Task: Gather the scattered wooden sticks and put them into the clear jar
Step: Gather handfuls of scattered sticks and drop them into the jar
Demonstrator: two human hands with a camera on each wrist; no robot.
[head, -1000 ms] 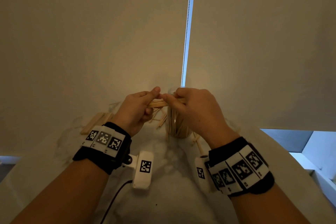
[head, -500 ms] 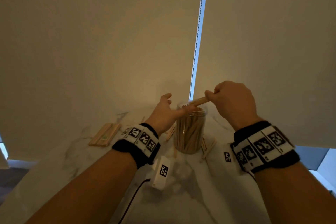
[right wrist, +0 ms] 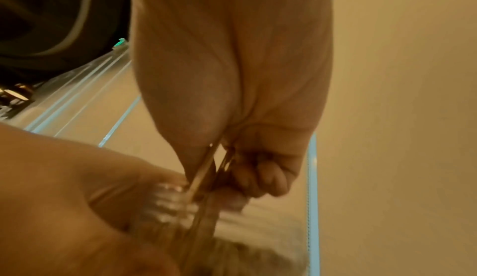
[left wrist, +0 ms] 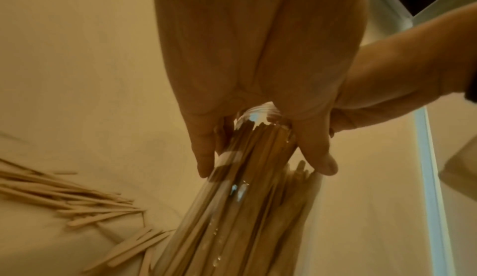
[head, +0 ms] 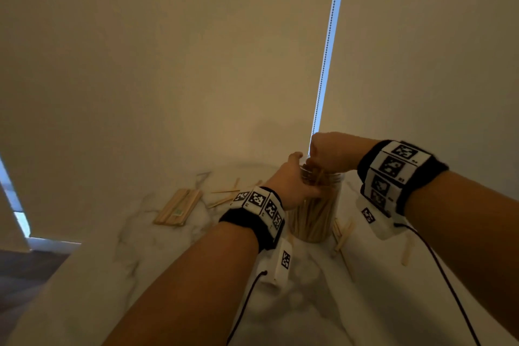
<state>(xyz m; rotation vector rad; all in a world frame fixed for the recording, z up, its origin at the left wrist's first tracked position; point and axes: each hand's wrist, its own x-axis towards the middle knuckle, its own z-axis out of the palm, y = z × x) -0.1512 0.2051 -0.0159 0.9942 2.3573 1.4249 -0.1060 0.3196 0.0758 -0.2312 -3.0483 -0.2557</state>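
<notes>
A clear jar (head: pixel 314 216) packed with upright wooden sticks stands on the white marbled table (head: pixel 140 275). My left hand (head: pixel 292 185) grips the jar just under its rim; in the left wrist view its fingers (left wrist: pixel 204 153) wrap the jar (left wrist: pixel 247 198). My right hand (head: pixel 328 154) is over the jar's mouth and pinches a small bunch of sticks (right wrist: pixel 206 178) that point down into the jar (right wrist: pixel 165 200). Loose sticks (head: pixel 224 196) lie left of the jar, and more sticks (head: pixel 344 233) lie at its right foot.
A flat stack of wooden sticks (head: pixel 179 206) lies further left on the table. One single stick (head: pixel 407 254) lies to the right. Roller blinds (head: pixel 168 64) hang right behind the table, with a bead chain (head: pixel 325 56). Wrist-camera cables trail over the table.
The right hand has turned the bunch of sticks from lying across the rim to pointing down into the jar's mouth. The left hand has closed round the jar.
</notes>
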